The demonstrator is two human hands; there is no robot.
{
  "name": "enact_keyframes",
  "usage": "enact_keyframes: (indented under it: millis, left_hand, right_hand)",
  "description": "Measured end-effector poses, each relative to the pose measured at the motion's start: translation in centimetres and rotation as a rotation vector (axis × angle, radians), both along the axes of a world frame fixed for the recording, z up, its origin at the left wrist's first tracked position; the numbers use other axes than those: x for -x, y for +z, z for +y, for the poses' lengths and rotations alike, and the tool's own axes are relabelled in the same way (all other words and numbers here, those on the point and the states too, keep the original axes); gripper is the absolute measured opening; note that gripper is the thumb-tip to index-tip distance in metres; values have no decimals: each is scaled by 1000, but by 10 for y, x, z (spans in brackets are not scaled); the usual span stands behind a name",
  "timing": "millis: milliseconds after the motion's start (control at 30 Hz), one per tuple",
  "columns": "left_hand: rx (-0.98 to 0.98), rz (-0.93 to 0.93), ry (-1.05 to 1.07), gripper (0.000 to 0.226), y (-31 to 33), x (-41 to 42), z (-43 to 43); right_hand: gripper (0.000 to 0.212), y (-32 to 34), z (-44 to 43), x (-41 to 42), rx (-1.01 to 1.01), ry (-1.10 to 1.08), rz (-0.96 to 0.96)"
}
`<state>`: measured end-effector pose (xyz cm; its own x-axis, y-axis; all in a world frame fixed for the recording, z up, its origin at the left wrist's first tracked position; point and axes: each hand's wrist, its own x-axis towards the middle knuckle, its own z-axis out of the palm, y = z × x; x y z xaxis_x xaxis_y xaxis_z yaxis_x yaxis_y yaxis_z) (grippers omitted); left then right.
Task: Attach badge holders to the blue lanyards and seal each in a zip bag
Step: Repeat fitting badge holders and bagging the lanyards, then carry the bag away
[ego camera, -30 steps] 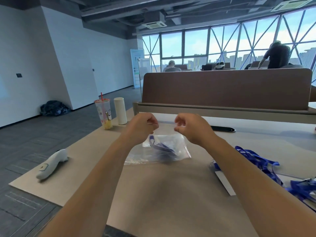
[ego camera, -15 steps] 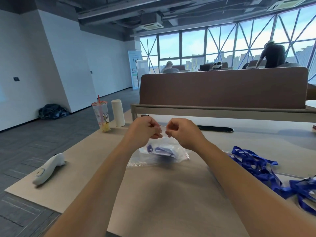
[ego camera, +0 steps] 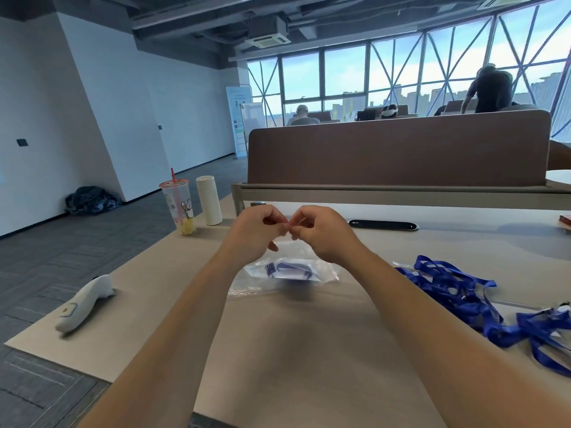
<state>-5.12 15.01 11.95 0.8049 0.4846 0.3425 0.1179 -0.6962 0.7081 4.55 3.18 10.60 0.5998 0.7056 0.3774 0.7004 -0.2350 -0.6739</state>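
Bright daylight pours through the window wall at the back, leaving soft shadows on the pale table, while the wide-angle lens bends the frame's edges and slight blur softens the zip bag.

Both forearms reached forward above the table. The left hand and right hand met fingertip to fingertip, each pinched closed, raised above it.

A clear, glossy plastic bag lies on the smooth matt table, beside woven blue cloth lanyards.
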Motion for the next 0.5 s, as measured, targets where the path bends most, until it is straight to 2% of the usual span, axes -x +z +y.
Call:
enact_keyframes:
  millis: [167,433,500]
  left_hand:
    - [-60,-14,18,11,-1,4,1]
    - [176,-50,76,7,0,23,20]
    - [161,-27,86,6,-2,26,25]
  right_hand:
    - [7,-3,0,-1,-8,-2,-1]
    - [10,-11,-35,-22,210,-34,-94]
    - [11,-11,-43,-27,236,-41,-101]
